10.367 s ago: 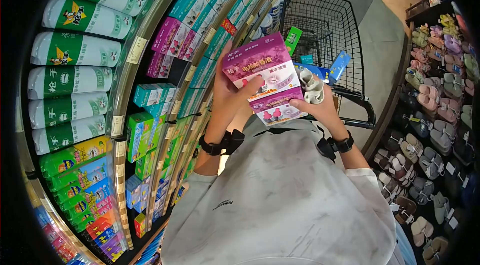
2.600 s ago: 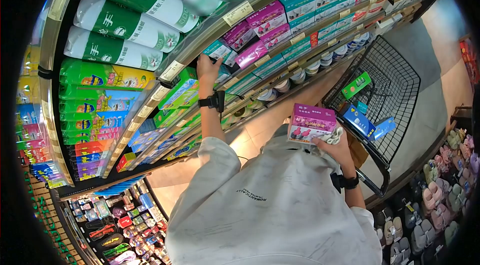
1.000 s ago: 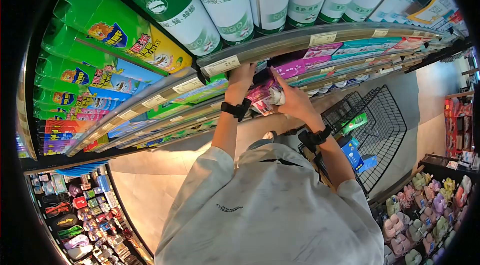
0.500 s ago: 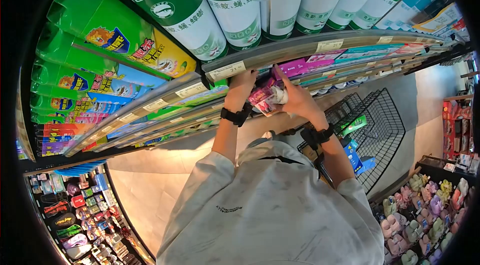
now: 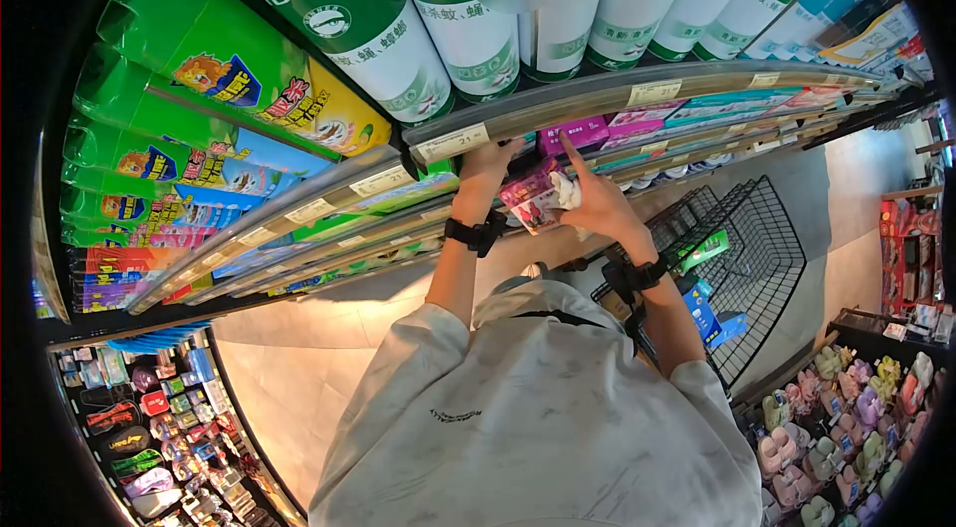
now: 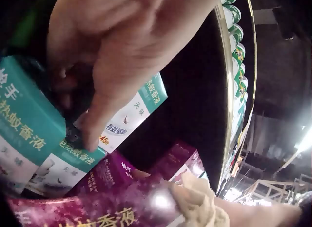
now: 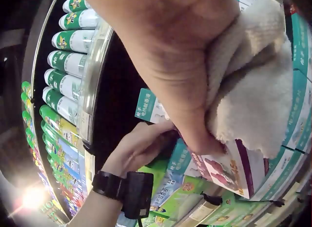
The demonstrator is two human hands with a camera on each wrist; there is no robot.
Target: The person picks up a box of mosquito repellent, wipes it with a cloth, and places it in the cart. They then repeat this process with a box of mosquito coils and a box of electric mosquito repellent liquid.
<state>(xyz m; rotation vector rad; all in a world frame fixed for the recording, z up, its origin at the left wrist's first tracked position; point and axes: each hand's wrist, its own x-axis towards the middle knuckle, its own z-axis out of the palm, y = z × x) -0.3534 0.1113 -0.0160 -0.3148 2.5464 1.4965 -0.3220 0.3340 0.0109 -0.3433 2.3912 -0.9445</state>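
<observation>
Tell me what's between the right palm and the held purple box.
A crumpled pale cloth lies between the palm of the right hand and the purple box: right wrist view.

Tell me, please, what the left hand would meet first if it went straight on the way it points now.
The left hand would most likely meet the teal boxes just beyond its fingers; depth is unclear, and it may already be touching one.

Shop aisle — price-tagged shelves [image 5: 657,90], spray cans [image 5: 478,24], shopping cart [image 5: 752,268]
</observation>
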